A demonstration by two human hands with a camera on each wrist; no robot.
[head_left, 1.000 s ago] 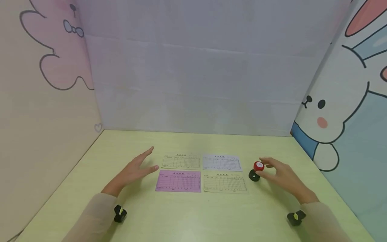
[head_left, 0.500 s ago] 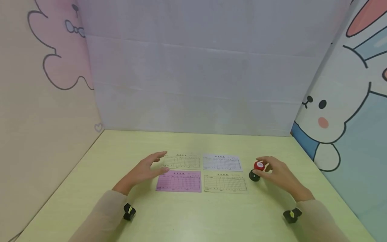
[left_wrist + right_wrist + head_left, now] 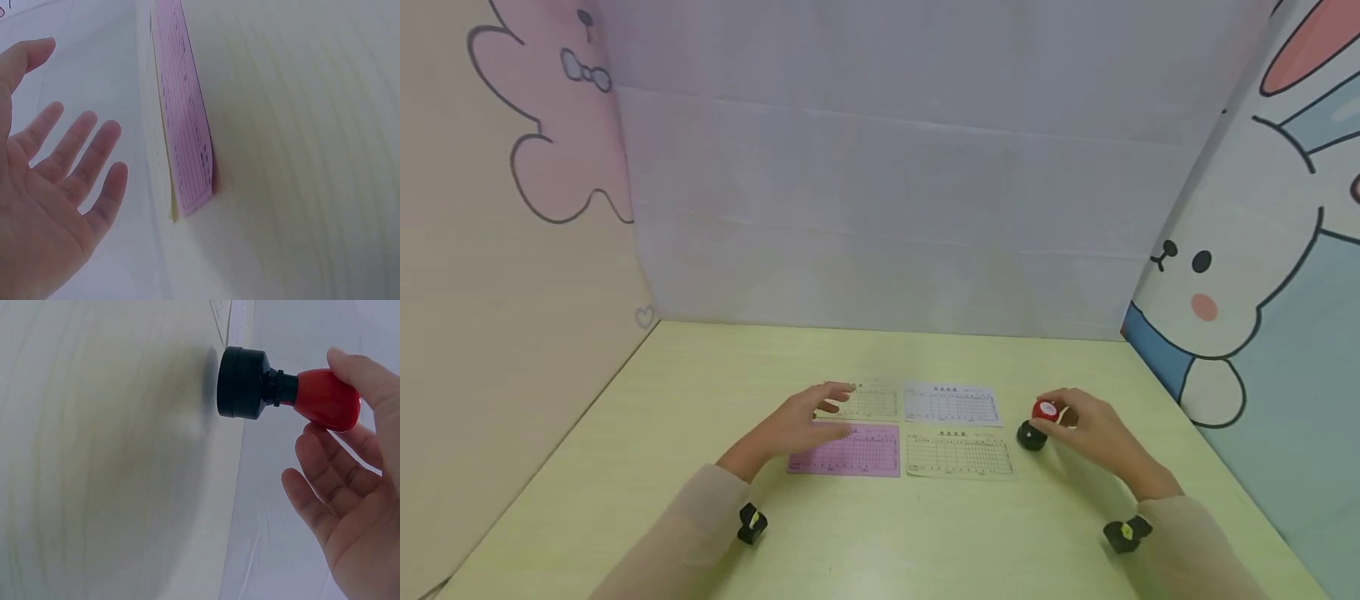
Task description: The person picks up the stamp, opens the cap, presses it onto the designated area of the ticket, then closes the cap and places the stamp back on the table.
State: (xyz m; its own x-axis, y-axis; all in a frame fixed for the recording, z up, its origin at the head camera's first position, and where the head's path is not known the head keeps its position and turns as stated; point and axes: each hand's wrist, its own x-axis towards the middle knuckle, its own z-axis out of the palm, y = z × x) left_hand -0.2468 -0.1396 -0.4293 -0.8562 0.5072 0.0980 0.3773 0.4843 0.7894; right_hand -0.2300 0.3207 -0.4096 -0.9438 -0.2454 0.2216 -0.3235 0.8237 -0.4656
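R hand (image 3: 1097, 433) pinches stamp (image 3: 1032, 436); pale tbl (image 3: 880, 537); bunny wall (image 3: 1247, 225)

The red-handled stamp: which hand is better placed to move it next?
Probably the right hand: it holds the stamp by its red handle. The left hand holds nothing and is near the pink slip, away from the stamp.

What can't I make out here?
- Head view: the far yellow slip's left end and part of the pink slip, behind the left hand.
- Head view: the white slip's print, too small to read.
- Left wrist view: the pink slip's far end, cut off by the top edge.
- Right wrist view: the stamp's underside, turned away; part of the right hand, cut off by the right edge.
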